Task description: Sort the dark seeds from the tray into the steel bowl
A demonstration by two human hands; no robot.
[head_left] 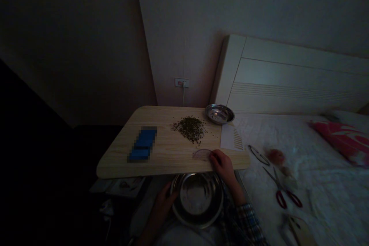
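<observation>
"As I look in through the head camera, I find the protractor (201, 154) flat at the table (167, 163)'s near edge, right of centre. And the fingers?"

"I see the right hand (224, 165) with its fingers drawn narrow, pinching the protractor's right end. The left hand (164, 200) has its fingers at the left rim of the basin (198, 224), below the table edge; how firmly they grip (it's murky down there), I can't tell."

"What lies around them?"

"Just beyond the protractor I get the seeds (190, 127), a loose dark heap with strays about it. A steel bowl (219, 114) sits at the far right corner, with the slotted card (228, 138) just in front. Off to the left is something blue (144, 140), too pixelated for me to name."

"Farther out?"

"On the bed (259, 125), to the right, I see open scissors (280, 190) with red handles, and a red pillow (340, 138) well apart."
</observation>
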